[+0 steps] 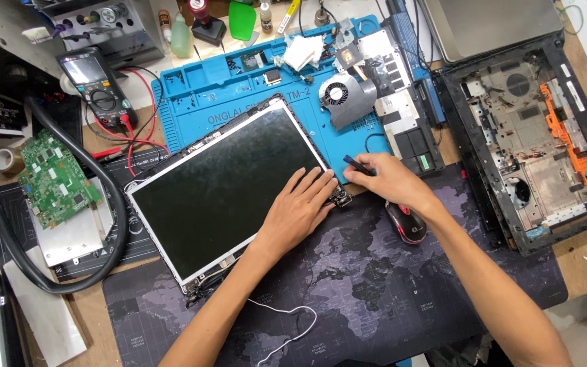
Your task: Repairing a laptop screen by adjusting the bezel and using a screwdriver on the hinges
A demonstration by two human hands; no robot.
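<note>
From the head view, your left hand lies flat with fingers spread on the lower right corner of the laptop screen, pinning it to the counter. The screen's long axis runs diagonally, from lower left up to upper right, half on the blue mat. Your right hand sits just right of that same corner, fingers pinched around a thin dark tool whose tip points left toward the hinge. The mouse lies just below your right wrist.
</note>
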